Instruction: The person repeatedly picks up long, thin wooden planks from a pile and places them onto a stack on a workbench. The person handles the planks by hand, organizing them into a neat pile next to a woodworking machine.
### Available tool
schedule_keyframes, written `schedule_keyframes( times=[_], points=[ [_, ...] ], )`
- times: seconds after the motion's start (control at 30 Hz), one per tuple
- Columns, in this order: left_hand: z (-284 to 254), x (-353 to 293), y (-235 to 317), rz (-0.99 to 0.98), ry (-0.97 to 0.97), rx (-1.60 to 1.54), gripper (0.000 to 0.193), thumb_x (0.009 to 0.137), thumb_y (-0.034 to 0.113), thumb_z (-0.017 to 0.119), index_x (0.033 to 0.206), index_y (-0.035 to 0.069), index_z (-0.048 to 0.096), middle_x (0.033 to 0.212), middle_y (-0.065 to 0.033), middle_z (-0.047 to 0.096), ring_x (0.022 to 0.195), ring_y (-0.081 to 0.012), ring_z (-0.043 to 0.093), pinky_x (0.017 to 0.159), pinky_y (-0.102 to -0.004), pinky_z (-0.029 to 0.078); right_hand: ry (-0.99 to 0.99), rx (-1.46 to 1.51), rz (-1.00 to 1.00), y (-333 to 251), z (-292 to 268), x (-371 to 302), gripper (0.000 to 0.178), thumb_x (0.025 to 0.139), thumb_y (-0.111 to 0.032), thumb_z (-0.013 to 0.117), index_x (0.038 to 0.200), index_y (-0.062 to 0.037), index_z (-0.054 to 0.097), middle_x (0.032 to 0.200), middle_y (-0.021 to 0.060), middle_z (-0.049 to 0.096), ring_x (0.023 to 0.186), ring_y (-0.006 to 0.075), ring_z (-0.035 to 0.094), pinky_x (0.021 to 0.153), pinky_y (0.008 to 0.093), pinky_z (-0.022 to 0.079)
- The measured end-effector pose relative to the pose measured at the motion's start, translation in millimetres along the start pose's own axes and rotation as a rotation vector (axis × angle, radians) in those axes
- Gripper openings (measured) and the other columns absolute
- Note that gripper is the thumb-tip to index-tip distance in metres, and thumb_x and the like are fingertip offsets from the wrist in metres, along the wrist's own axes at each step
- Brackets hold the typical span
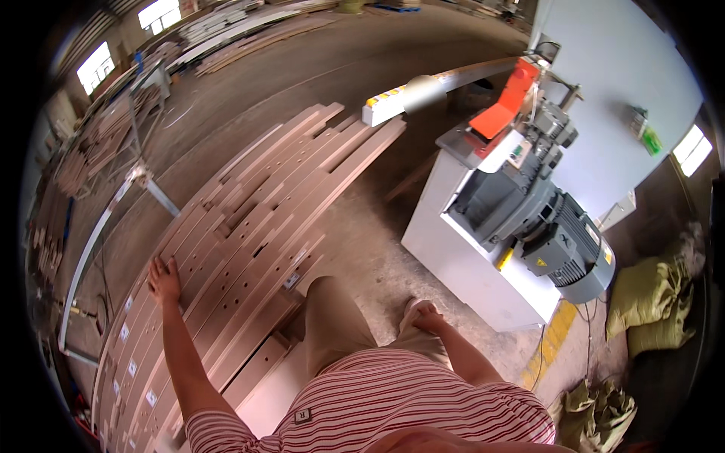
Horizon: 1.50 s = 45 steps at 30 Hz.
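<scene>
A broad stack of long pinkish-brown planks [249, 249], many with drilled holes and some with small white labels, spreads along my left side. My left hand [164, 281] lies flat on the outer planks, fingers spread, gripping nothing. On the other side, my right hand [429, 317] hangs low by my right leg with its fingers curled in; no object shows in it. Its palm side is hidden. Below me are my tan trouser legs [336, 321], close beside the near edge of the stack.
To the right stands a white-cased machine [476, 257] with a large grey motor [566, 249] and an orange guard [506, 102]. A long beam [385, 106] juts from it past the planks' far end. Yellowish sacks [649, 302] lie far right; a metal frame [83, 272] stands left.
</scene>
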<state>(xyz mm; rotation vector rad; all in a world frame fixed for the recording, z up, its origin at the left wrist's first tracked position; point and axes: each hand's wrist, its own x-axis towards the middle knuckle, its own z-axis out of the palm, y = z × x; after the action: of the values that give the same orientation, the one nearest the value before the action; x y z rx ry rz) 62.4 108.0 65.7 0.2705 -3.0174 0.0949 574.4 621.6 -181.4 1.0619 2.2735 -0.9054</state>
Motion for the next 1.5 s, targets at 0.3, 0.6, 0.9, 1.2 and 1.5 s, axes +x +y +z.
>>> schedule_keyframes(
  times=[0.3,0.6,0.9,1.2,1.5],
  points=[
    [-1.0,-5.0,0.8,-0.012,0.06,-0.002,0.069,0.095,0.062,0.029,0.15,0.02,0.029,0.155,0.0008,0.028,0.143,-0.0197,0.024,0.115,-0.0446,0.019,-0.086,0.085,0.07,-9.3,-6.9,-11.6,0.078,0.077,-0.05,0.06,0.147,-0.026,0.034,0.158,0.0175,0.005,0.145,0.0427,0.002,0.116,0.0565,0.008],
    [-9.2,-11.1,5.1,-0.016,0.074,0.019,0.067,0.095,0.061,0.031,0.148,0.021,0.033,0.154,0.0017,0.031,0.142,-0.0205,0.026,0.115,-0.0437,0.019,-0.036,0.039,0.077,-7.8,-2.9,-7.2,0.074,0.079,-0.051,0.058,0.146,-0.03,0.035,0.158,0.0134,0.01,0.14,0.05,0.014,0.114,0.0559,0.018],
    [1.5,-4.8,-3.6,0.011,0.139,0.009,0.062,0.096,0.057,0.034,0.146,0.02,0.038,0.15,-0.0005,0.036,0.139,-0.0233,0.031,0.113,-0.0444,0.024,-0.036,-0.006,0.08,-3.5,2.9,2.8,0.073,0.079,-0.052,0.057,0.146,-0.0326,0.034,0.158,0.0121,0.01,0.139,0.0509,0.017,0.114,0.0551,0.019],
    [-3.2,-11.3,-2.0,0.021,0.158,-0.028,0.058,0.097,0.052,0.035,0.144,0.018,0.04,0.149,-0.002,0.039,0.137,-0.0264,0.034,0.111,-0.0448,0.027,-0.022,-0.035,0.087,-6.2,2.9,1.5,0.074,0.079,-0.054,0.056,0.146,-0.0314,0.035,0.158,0.0133,0.011,0.142,0.0462,0.015,0.115,0.0534,0.016],
    [1.0,-9.8,-5.5,0.059,0.181,-0.057,0.057,0.098,0.05,0.035,0.143,0.014,0.042,0.148,-0.0053,0.039,0.135,-0.029,0.036,0.11,-0.0443,0.029,-0.044,-0.01,0.077,-6.4,-0.5,0.8,0.075,0.078,-0.054,0.057,0.146,-0.0333,0.035,0.159,0.0108,0.011,0.141,0.0476,0.015,0.114,0.0561,0.019]
  ],
)
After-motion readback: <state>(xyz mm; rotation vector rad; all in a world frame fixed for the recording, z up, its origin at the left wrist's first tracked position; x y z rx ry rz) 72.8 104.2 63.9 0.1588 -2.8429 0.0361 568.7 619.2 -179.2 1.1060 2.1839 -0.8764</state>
